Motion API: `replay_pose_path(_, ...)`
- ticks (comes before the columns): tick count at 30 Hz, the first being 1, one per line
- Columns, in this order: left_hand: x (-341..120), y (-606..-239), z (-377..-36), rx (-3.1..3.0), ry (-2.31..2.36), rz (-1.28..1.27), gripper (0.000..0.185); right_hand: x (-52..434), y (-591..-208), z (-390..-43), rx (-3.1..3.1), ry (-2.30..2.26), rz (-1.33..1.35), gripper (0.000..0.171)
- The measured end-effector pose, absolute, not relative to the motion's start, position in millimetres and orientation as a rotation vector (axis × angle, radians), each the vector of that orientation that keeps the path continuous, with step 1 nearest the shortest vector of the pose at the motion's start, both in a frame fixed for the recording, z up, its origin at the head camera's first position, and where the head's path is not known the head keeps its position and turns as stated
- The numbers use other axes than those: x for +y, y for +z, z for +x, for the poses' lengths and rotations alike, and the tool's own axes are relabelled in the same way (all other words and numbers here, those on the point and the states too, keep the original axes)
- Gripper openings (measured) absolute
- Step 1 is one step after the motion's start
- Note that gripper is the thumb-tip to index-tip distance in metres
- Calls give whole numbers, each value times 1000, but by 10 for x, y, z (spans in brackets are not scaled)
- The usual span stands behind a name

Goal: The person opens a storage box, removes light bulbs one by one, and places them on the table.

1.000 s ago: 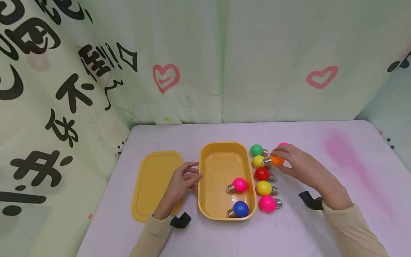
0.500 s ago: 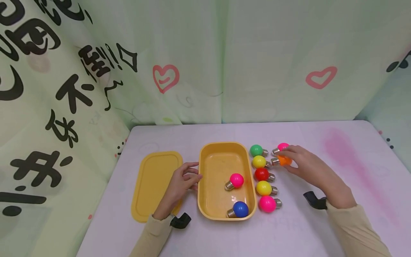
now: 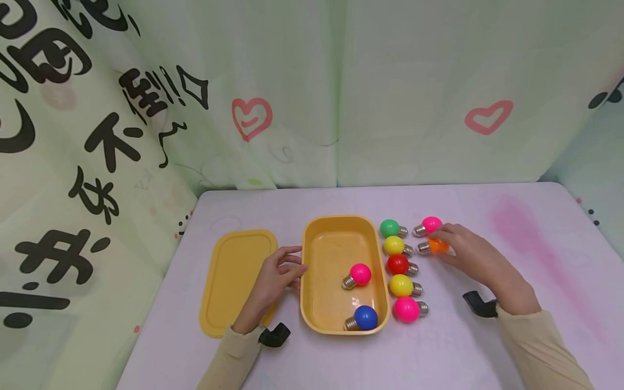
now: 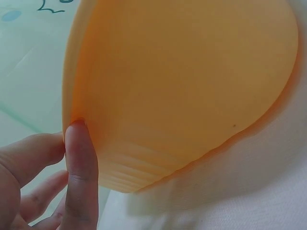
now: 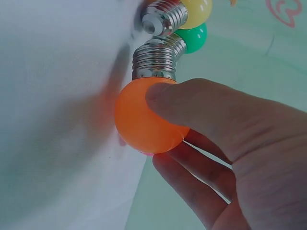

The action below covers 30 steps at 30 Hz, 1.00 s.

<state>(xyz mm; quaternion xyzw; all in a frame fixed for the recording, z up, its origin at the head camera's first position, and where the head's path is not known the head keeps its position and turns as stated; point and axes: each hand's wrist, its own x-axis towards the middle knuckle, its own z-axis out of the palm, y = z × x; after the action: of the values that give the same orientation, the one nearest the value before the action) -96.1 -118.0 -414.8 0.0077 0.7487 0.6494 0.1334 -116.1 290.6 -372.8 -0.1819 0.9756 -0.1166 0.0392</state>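
My right hand [image 3: 463, 253] pinches an orange light bulb [image 5: 148, 120] by its round globe, with the metal screw base [image 5: 154, 60] pointing left toward the other bulbs. It is low at the table, just below a pink bulb [image 3: 431, 224]. With thumb and fingers my left hand [image 3: 279, 273] grips the left wall of a yellow plastic box [image 3: 331, 238]. Inside that box lie a pink bulb [image 3: 361, 274] and a blue bulb [image 3: 365, 317]. The left wrist view shows the thumb [image 4: 81, 158] against the box wall.
Along the box's right side runs a column of bulbs: green [image 3: 389, 227], yellow [image 3: 392, 245], red [image 3: 397, 264], another yellow one [image 3: 400, 285] and pink [image 3: 407, 310]. A yellow lid [image 3: 234, 281] lies left of the box, partly behind the left forearm. Printed curtains [image 3: 390, 108] border the table [image 3: 487, 336].
My right hand has carried the orange bulb to the right, away from the column, and a pink bulb behind it came into view. Inside the box the pink bulb shifted slightly. My left hand stayed still.
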Motion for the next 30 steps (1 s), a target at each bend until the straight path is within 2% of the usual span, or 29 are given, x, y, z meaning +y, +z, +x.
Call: replay_pose_path(30,-1175,-4122,-948,2156,1899,23,51,2932,-3787,-1148,3014,-370,-503,47)
